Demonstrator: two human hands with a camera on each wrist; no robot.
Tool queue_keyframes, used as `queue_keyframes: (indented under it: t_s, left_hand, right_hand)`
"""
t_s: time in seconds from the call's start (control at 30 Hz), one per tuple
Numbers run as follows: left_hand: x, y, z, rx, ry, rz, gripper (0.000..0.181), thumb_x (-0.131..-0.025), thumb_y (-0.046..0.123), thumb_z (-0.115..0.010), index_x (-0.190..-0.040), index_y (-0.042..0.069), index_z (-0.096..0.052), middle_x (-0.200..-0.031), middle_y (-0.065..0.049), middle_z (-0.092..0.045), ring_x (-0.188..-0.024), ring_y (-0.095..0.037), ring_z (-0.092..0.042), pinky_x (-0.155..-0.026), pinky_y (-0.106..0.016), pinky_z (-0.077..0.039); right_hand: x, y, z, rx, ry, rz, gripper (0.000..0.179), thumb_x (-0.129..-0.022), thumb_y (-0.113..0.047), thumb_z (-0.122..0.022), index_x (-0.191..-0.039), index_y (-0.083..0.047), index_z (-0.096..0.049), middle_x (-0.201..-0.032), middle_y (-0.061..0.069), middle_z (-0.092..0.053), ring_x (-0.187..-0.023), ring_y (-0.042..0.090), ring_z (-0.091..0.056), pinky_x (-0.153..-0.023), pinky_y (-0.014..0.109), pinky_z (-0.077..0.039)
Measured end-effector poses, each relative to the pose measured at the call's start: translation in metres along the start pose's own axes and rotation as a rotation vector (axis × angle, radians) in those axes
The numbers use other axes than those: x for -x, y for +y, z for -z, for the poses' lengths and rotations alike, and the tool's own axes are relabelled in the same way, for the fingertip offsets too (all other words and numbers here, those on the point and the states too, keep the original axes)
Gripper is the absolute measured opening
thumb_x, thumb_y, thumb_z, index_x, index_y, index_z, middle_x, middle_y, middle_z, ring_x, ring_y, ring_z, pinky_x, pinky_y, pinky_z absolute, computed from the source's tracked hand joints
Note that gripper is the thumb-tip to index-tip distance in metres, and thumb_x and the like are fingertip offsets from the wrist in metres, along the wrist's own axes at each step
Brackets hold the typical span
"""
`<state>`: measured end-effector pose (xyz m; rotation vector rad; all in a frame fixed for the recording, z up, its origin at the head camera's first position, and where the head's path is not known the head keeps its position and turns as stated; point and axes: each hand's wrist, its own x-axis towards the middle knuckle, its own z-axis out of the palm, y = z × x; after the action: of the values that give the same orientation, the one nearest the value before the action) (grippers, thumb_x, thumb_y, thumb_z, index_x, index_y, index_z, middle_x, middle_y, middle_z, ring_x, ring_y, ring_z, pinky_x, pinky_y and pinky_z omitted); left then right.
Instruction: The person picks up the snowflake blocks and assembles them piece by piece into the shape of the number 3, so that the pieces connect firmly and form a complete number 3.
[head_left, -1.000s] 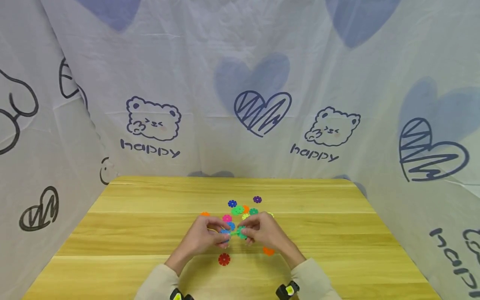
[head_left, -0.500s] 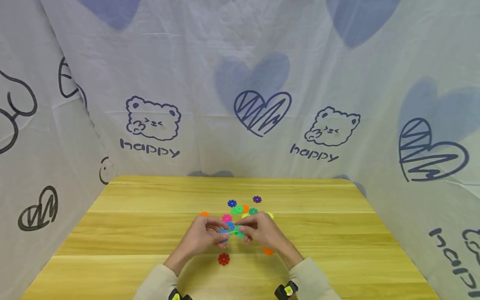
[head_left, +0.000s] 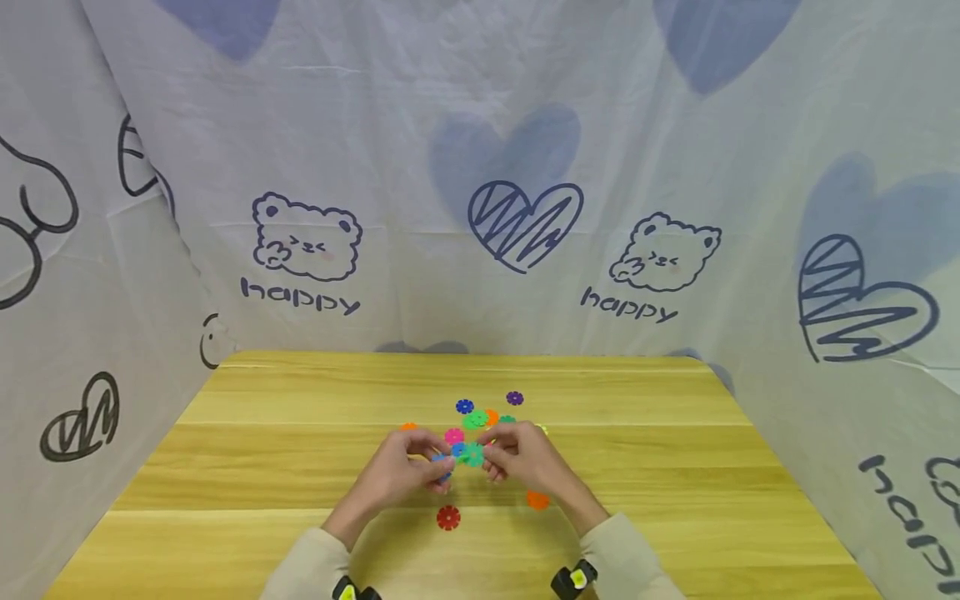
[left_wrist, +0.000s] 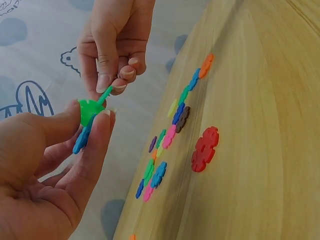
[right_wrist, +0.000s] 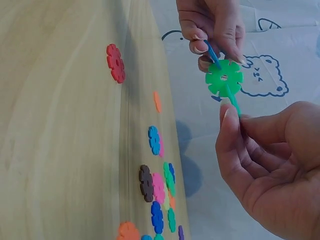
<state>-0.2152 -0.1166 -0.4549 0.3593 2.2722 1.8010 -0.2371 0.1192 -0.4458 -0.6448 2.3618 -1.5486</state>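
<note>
My left hand (head_left: 408,468) pinches a blue notched snowflake disc (left_wrist: 83,139) between thumb and fingers. A bright green snowflake disc (right_wrist: 224,78) is slotted edge-on into the blue one, close to the left fingertips. My right hand (head_left: 528,460) pinches a teal-green snowflake disc (head_left: 472,455), which stands crosswise against the green disc's other side. In the right wrist view this teal-green disc appears edge-on, its edge meeting the green disc. How deep its notch sits is hard to tell. Both hands hold the pieces above the table, with fingertips a short gap apart.
Loose snowflake discs lie on the wooden table (head_left: 262,467). A red disc (head_left: 448,517) is nearest me, an orange disc (head_left: 537,500) sits below the right wrist, and pink (head_left: 453,436), dark blue (head_left: 465,407) and purple (head_left: 514,398) discs lie beyond. A printed curtain (head_left: 397,250) surrounds the table.
The teal-green disc has shifted left, closer to the left hand, and now faces the head camera more fully. The left hand has moved slightly left; the loose discs stay put.
</note>
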Motion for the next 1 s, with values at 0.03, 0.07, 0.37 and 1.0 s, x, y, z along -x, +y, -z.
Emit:
queue_keyframes:
  t_s: [0.03,0.07,0.37,1.0]
  left_hand:
    - [0.000,0.000,0.000,-0.003,-0.005,0.003,0.022,-0.097,0.014,-0.073,-0.109,-0.003,-0.070,-0.090,-0.015,-0.070,-0.071,-0.020,-0.075,-0.074,-0.047,-0.065]
    - [0.001,0.000,0.000,-0.005,-0.011,0.004,0.021,-0.097,0.015,-0.073,-0.108,-0.002,-0.070,-0.091,-0.014,-0.070,-0.072,-0.020,-0.075,-0.074,-0.047,-0.065]
    - [0.000,-0.001,0.001,0.040,-0.105,0.036,0.037,-0.099,0.027,-0.072,-0.122,-0.001,-0.065,-0.110,-0.023,-0.070,-0.075,-0.026,-0.077,-0.074,-0.045,-0.065]
    - [0.001,-0.009,0.017,-0.050,-0.040,-0.015,0.043,-0.100,0.029,-0.070,-0.139,0.012,-0.063,-0.109,-0.025,-0.076,-0.097,-0.038,-0.075,-0.081,-0.034,-0.059]
  right_hand:
    - [0.000,0.000,0.000,-0.001,0.000,0.001,0.021,-0.103,-0.003,-0.059,-0.118,0.008,-0.069,-0.093,0.032,-0.071,-0.070,0.014,-0.066,-0.068,0.039,-0.064]
    - [0.000,0.000,-0.001,-0.004,0.001,0.001,0.021,-0.103,-0.003,-0.059,-0.118,0.008,-0.069,-0.093,0.031,-0.071,-0.070,0.014,-0.066,-0.068,0.038,-0.064]
    - [-0.002,0.000,-0.004,-0.014,-0.019,-0.003,0.022,-0.104,-0.005,-0.060,-0.120,0.005,-0.070,-0.094,0.028,-0.072,-0.074,0.018,-0.068,-0.071,0.041,-0.064]
    - [-0.008,0.014,-0.018,0.209,-0.090,0.031,0.013,-0.097,-0.005,-0.069,-0.107,0.003,-0.075,-0.089,0.015,-0.076,-0.072,0.015,-0.070,-0.067,0.026,-0.059]
